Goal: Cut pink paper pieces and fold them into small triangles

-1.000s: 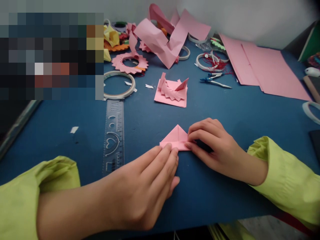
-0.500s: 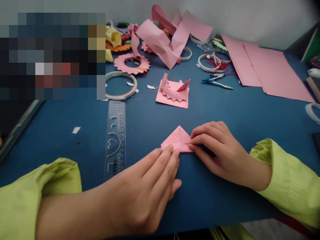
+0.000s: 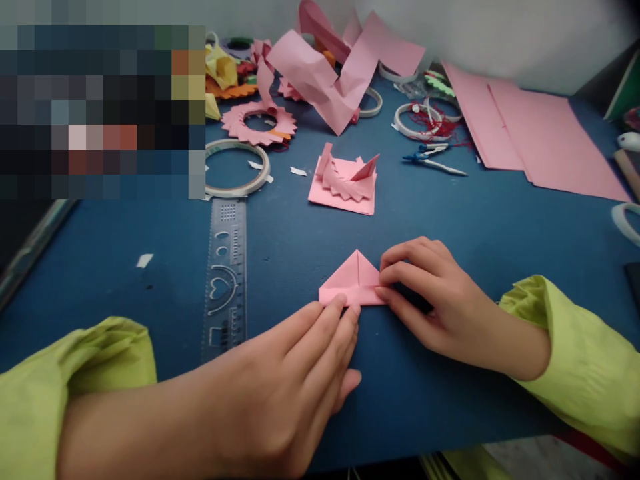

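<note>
A small folded pink paper (image 3: 356,275) lies on the blue table, peaked at the top with a strip turned up along its lower edge. My left hand (image 3: 295,373) has its fingers stretched out together, their tips pressing on that lower edge. At the paper's right corner, my right hand (image 3: 437,303) pinches it between thumb and fingers. Beyond the paper sits a stack of pink squares (image 3: 340,205) with a partly built ring of folded pink pieces (image 3: 350,183) on it.
Left of the paper lies a clear ruler (image 3: 225,267), with a tape roll (image 3: 265,177) above it. Further back are a finished pink ring (image 3: 230,127), crumpled pink paper (image 3: 325,87), a drawing compass (image 3: 435,163) and pink sheets (image 3: 555,147).
My left fingertips have slid slightly down, baring more of the paper's left corner and turned-up strip. My right hand stays at the right corner. The view has shifted a little.
</note>
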The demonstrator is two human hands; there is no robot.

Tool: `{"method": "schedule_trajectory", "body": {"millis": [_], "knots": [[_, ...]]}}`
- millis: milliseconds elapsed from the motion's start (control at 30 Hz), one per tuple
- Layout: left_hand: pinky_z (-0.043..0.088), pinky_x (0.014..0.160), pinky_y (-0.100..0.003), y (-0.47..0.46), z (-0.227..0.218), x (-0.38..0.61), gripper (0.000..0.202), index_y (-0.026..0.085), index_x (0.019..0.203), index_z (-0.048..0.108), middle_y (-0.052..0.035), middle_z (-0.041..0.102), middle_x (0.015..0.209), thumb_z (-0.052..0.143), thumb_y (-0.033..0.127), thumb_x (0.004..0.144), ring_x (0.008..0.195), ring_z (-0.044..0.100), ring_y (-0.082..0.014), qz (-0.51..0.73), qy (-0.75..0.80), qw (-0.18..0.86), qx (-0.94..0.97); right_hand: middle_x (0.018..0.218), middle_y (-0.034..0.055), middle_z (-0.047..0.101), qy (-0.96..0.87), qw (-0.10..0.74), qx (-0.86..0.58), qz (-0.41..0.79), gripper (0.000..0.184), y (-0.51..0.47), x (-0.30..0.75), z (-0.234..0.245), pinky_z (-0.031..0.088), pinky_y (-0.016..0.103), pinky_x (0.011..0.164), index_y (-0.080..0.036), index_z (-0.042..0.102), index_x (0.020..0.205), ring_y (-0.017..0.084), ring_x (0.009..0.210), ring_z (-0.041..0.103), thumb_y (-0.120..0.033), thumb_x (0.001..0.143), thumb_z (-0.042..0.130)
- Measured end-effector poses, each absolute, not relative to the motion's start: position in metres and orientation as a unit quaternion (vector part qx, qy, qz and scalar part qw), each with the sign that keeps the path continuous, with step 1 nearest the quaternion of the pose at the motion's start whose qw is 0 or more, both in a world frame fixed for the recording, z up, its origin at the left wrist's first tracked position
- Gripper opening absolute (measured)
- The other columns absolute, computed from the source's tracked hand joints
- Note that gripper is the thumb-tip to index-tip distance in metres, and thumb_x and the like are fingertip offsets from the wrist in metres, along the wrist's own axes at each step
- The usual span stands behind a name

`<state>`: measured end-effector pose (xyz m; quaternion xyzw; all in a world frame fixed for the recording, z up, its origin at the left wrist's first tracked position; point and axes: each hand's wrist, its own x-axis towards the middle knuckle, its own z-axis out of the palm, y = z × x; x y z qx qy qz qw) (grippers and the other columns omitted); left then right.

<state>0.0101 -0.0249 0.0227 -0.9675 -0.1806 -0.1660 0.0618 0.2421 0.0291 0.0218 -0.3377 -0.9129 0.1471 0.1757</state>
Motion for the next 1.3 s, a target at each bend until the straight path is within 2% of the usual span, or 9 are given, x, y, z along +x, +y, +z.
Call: {"method": "schedule_trajectory", "body": {"millis": [233,500,767,1000,1167,1300], "knots": [[0.057,0.087,-0.044,-0.0236,0.0219,0.0123,0.025,-0.004,0.106,0.062,-0.0210,0.065,0.113,0.053,0.012,0.089,0.107,0.062,-0.0352,-0.177,-0.191,0.071,-0.963,0.100,0.0065,0.056,-0.912,0.171,-0.336,0.160,0.005,0.0298,0.2410,0.0220,0.038,0.037,0.079,-0.015,0.055,0.091,0.018,0.090,0.050,-0.015,0.088,0.051],[0.058,0.080,-0.042,-0.0195,0.0221,0.0155,0.025,-0.001,0.101,0.066,-0.0194,0.067,0.111,0.048,0.013,0.092,0.101,0.065,-0.0331,-0.179,-0.199,0.069,-0.961,0.100,0.0055,0.055,-0.912,0.170,-0.335,0.162,0.005,0.0303,0.2421,0.0219,0.037,0.036,0.079,-0.016,0.055,0.090,0.017,0.088,0.049,-0.015,0.088,0.051],[0.056,0.083,-0.043,-0.0207,0.0226,0.0170,0.025,-0.001,0.105,0.064,-0.0198,0.064,0.116,0.048,0.013,0.092,0.107,0.062,-0.0338,-0.160,-0.208,0.057,-0.963,0.098,0.0065,0.057,-0.910,0.187,-0.338,0.152,0.002,0.0301,0.2420,0.0199,0.039,0.036,0.079,-0.015,0.055,0.088,0.017,0.088,0.050,-0.015,0.087,0.053],[0.058,0.084,-0.041,-0.0214,0.0205,0.0140,0.024,-0.001,0.105,0.065,-0.0195,0.065,0.114,0.049,0.013,0.092,0.106,0.063,-0.0327,-0.173,-0.206,0.054,-0.962,0.100,0.0084,0.062,-0.927,0.212,-0.295,0.089,0.011,0.0298,0.2448,0.0173,0.041,0.037,0.079,-0.016,0.061,0.095,0.020,0.092,0.055,-0.013,0.086,0.056],[0.058,0.089,-0.041,-0.0215,0.0207,0.0149,0.026,-0.003,0.107,0.063,-0.0194,0.066,0.113,0.052,0.013,0.090,0.107,0.063,-0.0331,-0.174,-0.203,0.072,-0.961,0.093,0.0070,0.065,-0.939,0.209,-0.268,0.055,0.007,0.0297,0.2451,0.0197,0.041,0.037,0.077,-0.016,0.062,0.089,0.019,0.089,0.058,-0.013,0.086,0.055],[0.059,0.086,-0.041,-0.0229,0.0200,0.0161,0.026,-0.003,0.107,0.064,-0.0193,0.066,0.112,0.052,0.013,0.091,0.106,0.064,-0.0330,-0.180,-0.207,0.069,-0.959,0.087,0.0086,0.066,-0.948,0.211,-0.236,0.016,0.005,0.0268,0.2430,0.0216,0.042,0.037,0.073,-0.012,0.061,0.081,0.019,0.084,0.059,-0.014,0.084,0.057]]}}
